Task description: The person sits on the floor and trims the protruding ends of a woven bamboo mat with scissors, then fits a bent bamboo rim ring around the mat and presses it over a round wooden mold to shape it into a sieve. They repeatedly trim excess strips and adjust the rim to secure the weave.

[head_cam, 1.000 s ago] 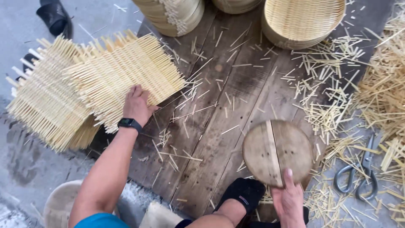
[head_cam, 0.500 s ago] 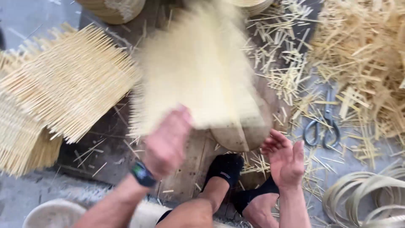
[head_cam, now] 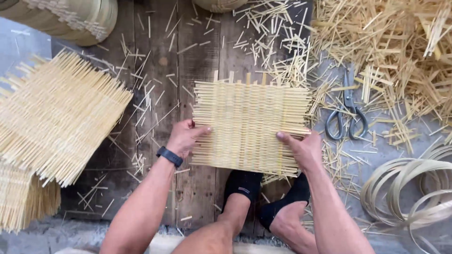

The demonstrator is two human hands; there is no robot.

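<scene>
A dark wooden board floor [head_cam: 155, 141] is seen across the middle of the frame, with small bamboo bits scattered on it. A big heap of bamboo scraps [head_cam: 400, 51] is seen at the upper right. A stack of woven mats [head_cam: 52, 127] is laid at the left. In the centre, a square woven bamboo mat [head_cam: 247, 124] is held flat above the boards. Its left edge is gripped by the left hand [head_cam: 183, 137], and its right edge is gripped by the right hand [head_cam: 301, 148]. Coiled bamboo strips [head_cam: 409, 188] are piled at the lower right. Two feet in black socks [head_cam: 263, 197] are seen below the mat. Scissors [head_cam: 347, 113] are laid just right of the mat. A black wristband [head_cam: 169, 156] is worn on the left wrist.
</scene>
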